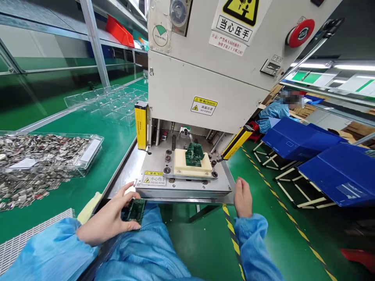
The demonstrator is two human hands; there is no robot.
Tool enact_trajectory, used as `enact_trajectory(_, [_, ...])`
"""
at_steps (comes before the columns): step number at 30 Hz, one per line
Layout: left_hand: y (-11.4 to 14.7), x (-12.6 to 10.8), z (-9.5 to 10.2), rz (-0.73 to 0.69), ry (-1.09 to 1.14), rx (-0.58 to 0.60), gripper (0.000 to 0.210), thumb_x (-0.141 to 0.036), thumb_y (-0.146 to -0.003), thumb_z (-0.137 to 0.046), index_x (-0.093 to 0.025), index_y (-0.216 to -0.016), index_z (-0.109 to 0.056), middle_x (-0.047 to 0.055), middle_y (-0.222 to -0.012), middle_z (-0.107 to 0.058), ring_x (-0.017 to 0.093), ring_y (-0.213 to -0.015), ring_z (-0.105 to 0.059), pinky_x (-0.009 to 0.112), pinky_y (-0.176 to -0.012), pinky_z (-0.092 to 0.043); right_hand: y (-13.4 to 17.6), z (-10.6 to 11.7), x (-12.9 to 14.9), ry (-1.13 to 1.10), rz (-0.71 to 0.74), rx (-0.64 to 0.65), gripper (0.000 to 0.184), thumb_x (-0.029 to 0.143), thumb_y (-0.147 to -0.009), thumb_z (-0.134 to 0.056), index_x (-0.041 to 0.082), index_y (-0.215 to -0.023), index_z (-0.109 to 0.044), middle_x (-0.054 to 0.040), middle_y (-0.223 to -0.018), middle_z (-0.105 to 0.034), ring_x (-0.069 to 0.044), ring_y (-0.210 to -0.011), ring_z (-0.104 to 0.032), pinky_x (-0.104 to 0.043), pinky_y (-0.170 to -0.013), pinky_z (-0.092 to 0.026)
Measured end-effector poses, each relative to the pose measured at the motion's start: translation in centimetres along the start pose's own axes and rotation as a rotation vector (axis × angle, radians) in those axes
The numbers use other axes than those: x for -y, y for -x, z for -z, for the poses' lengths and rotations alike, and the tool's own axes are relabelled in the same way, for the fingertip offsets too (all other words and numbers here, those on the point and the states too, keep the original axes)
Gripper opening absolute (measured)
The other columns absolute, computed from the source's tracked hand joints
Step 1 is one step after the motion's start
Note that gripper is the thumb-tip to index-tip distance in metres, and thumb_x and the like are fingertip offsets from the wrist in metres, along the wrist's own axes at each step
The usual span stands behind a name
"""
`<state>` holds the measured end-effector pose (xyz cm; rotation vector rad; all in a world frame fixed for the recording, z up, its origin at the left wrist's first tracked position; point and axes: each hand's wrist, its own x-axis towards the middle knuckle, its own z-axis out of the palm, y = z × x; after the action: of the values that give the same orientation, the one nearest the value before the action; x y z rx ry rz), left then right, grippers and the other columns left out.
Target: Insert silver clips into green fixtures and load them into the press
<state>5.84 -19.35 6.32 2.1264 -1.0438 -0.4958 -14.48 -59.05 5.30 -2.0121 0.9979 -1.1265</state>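
One small green circuit board (135,209) is in the left hand (113,218), a dark green rectangle with rows of tiny components on its face and a paler edge along the top. It lies low over the person's blue-clad lap, just in front of the press's metal base plate (184,187). The thumb runs along its near edge and the forefinger (125,189) arches over its far corner, so the board is pinched between them, with the other fingers tucked under it (how many touch it I cannot tell).

The right hand (243,198) holds nothing. It stands edge-on at the right front corner of the base plate, fingers straight and pressed together, close to the metal; whether it touches I cannot tell.

On the plate sits a cream fixture block (191,166) with a second green board assembly (195,153) seated on top, under the white press housing (205,74). Yellow light-curtain bars (141,125) flank the opening. To the left, on the green bench, a clear tray (47,150) is heaped with small metal parts, some spilled beside it. Blue bins (295,140) sit on the floor to the right, with another person in blue behind them.
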Motion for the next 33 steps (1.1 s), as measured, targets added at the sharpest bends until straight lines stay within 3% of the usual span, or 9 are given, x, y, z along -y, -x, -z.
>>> enact_trajectory(2, [-0.1,0.0,0.1,-0.018,-0.023,0.005,0.058,-0.055,-0.065,-0.076,-0.022,-0.11,-0.059,0.016,-0.152,-0.026,0.037,-0.141,-0.031,0.04,-0.098,-0.051,1.5,0.5,-2.5,-0.214,-0.239,0.077,0.077,0.084,-0.077,-0.047,0.014,-0.107,-0.058,-0.0138,-0.095,-0.066,-0.032,-0.088,-0.064,-0.046,-0.077,-0.054])
enact_trajectory(4, [-0.2,0.0,0.2,-0.018,-0.012,0.021,0.061,-0.056,-0.065,-0.076,-0.023,-0.112,-0.058,0.016,-0.152,-0.025,0.037,-0.14,-0.032,0.04,-0.098,-0.051,2.7,0.2,-3.6,-0.379,-0.317,0.089,0.072,0.082,-0.077,-0.052,0.015,-0.105,-0.058,-0.0091,-0.086,-0.066,-0.027,-0.081,-0.064,-0.038,-0.069,-0.055])
enact_trajectory(9, [-0.3,-0.3,0.7,0.014,0.054,0.07,0.06,-0.056,-0.063,-0.077,-0.025,-0.112,-0.059,0.013,-0.152,-0.023,0.036,-0.136,-0.038,0.039,-0.098,-0.05,2.9,-1.3,-3.3,-0.372,-0.29,-0.121,0.063,0.077,-0.076,-0.058,0.017,-0.094,-0.061,-0.0077,-0.094,-0.064,-0.024,-0.088,-0.062,-0.03,-0.062,-0.051])
enact_trajectory(14, [-1.1,-0.7,1.6,0.008,0.085,0.106,0.061,-0.05,-0.056,-0.082,-0.022,-0.107,-0.061,0.013,-0.135,-0.04,0.037,-0.14,-0.028,0.037,-0.096,-0.05,1.6,-1.7,-3.8,-0.402,-0.327,-0.133,0.064,0.08,-0.075,-0.054,0.016,-0.084,-0.058,-0.0075,-0.086,-0.065,-0.023,-0.084,-0.063,-0.029,-0.062,-0.049])
enact_trajectory(21, [-1.6,-1.5,2.0,0.041,0.13,0.172,0.061,-0.047,-0.054,-0.082,-0.021,-0.106,-0.059,0.01,-0.133,-0.035,0.026,-0.11,-0.055,0.036,-0.093,-0.05,1.7,-2.5,-3.8,-0.384,-0.311,-0.154,0.064,0.082,-0.074,-0.051,0.018,-0.082,-0.056,-0.0065,-0.084,-0.064,-0.025,-0.085,-0.063,-0.032,-0.066,-0.051])
enact_trajectory(25, [-1.6,-1.6,1.7,0.014,0.187,0.14,0.056,-0.044,-0.053,-0.082,-0.02,-0.1,-0.061,0.01,-0.125,-0.042,0.029,-0.118,-0.05,0.034,-0.093,-0.05,1.6,-2.7,-3.4,-0.348,-0.288,-0.161,0.063,0.081,-0.075,-0.05,0.018,-0.081,-0.055,-0.0077,-0.084,-0.064,-0.026,-0.086,-0.063,-0.033,-0.065,-0.053])
enact_trajectory(30, [-1.7,-0.8,1.5,0.015,0.236,0.124,0.056,-0.038,-0.053,-0.083,-0.02,-0.099,-0.058,0.011,-0.136,-0.038,0.018,-0.09,-0.062,0.037,-0.093,-0.052,2.1,-3.2,-3.4,-0.288,-0.264,-0.214,0.061,0.078,-0.078,-0.045,0.018,-0.084,-0.055,-0.0105,-0.089,-0.065,-0.029,-0.088,-0.064,-0.033,-0.058,-0.053])
enact_trajectory(33, [-1.3,-0.9,1.6,0.019,0.237,0.096,0.057,-0.042,-0.055,-0.083,-0.02,-0.101,-0.058,0.013,-0.144,-0.035,0.017,-0.086,-0.064,0.038,-0.091,-0.053,3.0,-3.6,-3.2,-0.259,-0.244,-0.272,0.055,0.073,-0.085,-0.039,0.02,-0.086,-0.054,-0.0118,-0.09,-0.065,-0.03,-0.087,-0.064,-0.034,-0.056,-0.053])
